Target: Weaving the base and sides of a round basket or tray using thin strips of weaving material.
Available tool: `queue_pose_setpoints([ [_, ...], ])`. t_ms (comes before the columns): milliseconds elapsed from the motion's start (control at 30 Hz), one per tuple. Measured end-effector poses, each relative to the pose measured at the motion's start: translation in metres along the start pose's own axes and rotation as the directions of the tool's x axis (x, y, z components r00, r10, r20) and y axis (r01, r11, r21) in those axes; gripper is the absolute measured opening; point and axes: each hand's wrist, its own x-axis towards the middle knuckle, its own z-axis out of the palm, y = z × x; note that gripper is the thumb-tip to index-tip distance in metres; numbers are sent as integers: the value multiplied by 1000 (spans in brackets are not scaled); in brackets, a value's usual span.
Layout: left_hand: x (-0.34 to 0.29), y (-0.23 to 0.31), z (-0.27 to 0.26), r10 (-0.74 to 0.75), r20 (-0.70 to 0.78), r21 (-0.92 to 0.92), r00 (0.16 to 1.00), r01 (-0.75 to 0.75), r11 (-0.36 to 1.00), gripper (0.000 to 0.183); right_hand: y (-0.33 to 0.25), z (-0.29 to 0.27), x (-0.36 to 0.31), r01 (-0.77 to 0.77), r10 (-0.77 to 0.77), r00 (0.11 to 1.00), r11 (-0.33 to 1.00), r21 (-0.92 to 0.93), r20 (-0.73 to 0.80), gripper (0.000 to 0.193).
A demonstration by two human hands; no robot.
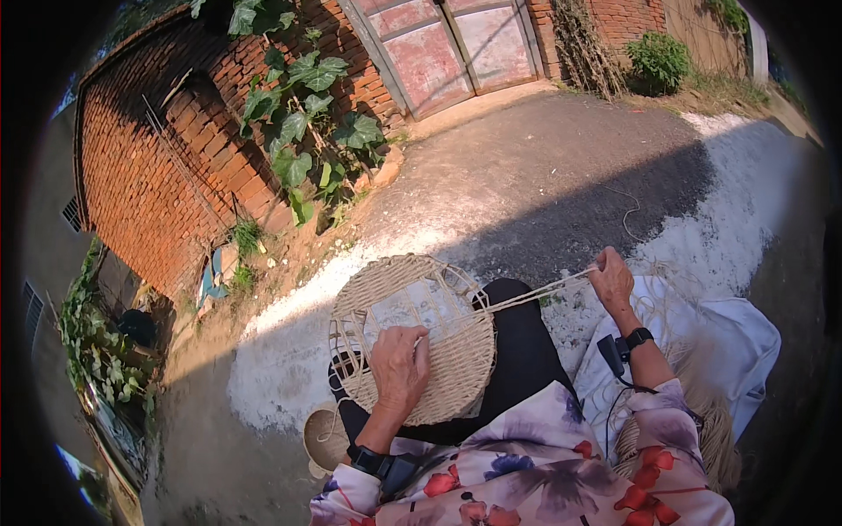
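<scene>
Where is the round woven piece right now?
In the head view, the woven piece lies near the centre, on the person's black trousers, beneath the left hand.

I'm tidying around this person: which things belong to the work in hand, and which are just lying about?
In the work:
round woven piece
cord in the right hand
bundle of strands, apparently supply

Lying about:
dry stalks
bowl-shaped container, apparently unused

pale top (561,478) worn, purple/red floral-printed | black trousers (528,344) worn | black wristbands (368,460) strapped left+right | black cable (621,380) seen, right side
</scene>
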Motion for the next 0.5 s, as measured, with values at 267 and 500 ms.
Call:
queue_pose_setpoints([
  [267, -11, 7, 13, -63, 9, 65, 998, 62, 996, 21, 76, -44, 8, 223, -59, 925, 884, -411, 376, 59],
  [500, 6, 20, 20, 79, -11, 50, 997, -78, 996, 24, -131, -15, -60, 710, -788, 571, 616, 342, 232, 26],
])
